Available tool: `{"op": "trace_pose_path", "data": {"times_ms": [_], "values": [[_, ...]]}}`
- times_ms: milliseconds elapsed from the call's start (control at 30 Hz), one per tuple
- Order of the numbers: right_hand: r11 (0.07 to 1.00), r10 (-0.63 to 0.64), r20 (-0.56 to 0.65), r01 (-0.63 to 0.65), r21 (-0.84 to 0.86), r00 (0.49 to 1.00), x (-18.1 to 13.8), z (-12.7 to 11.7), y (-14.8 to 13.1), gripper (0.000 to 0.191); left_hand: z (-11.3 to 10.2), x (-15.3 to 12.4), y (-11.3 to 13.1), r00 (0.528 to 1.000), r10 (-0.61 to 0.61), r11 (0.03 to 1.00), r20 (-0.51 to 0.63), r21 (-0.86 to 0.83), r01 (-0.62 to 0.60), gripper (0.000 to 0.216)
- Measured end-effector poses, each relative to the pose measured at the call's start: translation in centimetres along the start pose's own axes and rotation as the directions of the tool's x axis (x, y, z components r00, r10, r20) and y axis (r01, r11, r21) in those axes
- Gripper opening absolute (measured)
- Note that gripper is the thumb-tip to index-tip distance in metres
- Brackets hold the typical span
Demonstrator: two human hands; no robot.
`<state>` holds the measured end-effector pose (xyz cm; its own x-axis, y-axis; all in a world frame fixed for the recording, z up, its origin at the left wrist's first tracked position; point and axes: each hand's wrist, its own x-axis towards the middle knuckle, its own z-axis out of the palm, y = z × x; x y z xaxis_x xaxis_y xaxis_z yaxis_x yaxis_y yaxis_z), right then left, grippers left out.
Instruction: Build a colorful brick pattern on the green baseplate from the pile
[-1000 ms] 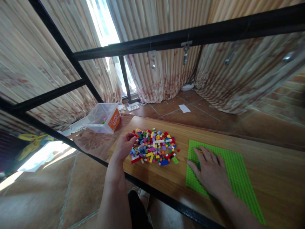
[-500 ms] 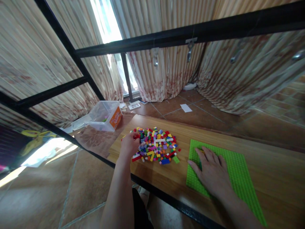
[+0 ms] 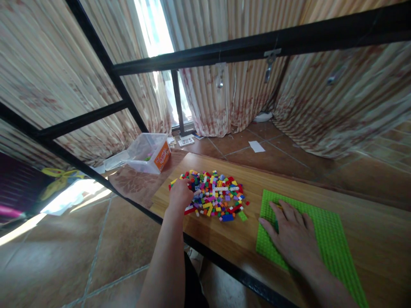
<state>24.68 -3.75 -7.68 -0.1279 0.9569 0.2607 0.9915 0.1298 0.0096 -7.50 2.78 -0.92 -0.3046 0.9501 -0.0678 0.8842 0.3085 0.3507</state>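
Observation:
A heap of small coloured bricks [image 3: 215,195] lies on the wooden table [image 3: 263,179]. My left hand [image 3: 180,194] rests on the heap's left edge, its fingers curled down among the bricks; what they hold is hidden. My right hand [image 3: 293,239] lies flat with fingers spread on the left part of a bright green studded baseplate [image 3: 324,226], which sits to the right of the heap.
A clear plastic box with an orange label [image 3: 150,152] stands on the floor beyond the table's left end, beside papers. Black metal frame bars [image 3: 224,53] cross the view above. Curtains hang behind, over a tiled floor.
My left hand has slid onto the left edge of the brick heap and curled its fingers into it. My right hand has stayed flat on the baseplate. The view has shifted a little.

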Motion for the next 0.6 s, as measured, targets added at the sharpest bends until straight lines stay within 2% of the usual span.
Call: {"op": "trace_pose_path", "data": {"times_ms": [167, 367, 600], "values": [[1.0, -0.018, -0.008, 0.018, -0.016, 1.0, 0.0, 0.1, 0.1, 0.068, 0.2, 0.2, 0.3, 1.0, -0.004, 1.0, 0.012, 0.002, 0.004, 0.043], [1.0, -0.016, -0.017, 0.016, -0.003, 1.0, 0.0, 0.0, 0.0, 0.068, -0.2, 0.1, 0.2, 1.0, -0.005, 1.0, 0.005, -0.002, 0.005, 0.039], [1.0, -0.006, -0.022, 0.006, 0.029, 1.0, -0.1, 0.0, -0.1, 0.064, -0.9, -0.2, 0.4, 0.997, 0.013, 1.0, -0.075, -0.024, -0.015, 0.034]]}}
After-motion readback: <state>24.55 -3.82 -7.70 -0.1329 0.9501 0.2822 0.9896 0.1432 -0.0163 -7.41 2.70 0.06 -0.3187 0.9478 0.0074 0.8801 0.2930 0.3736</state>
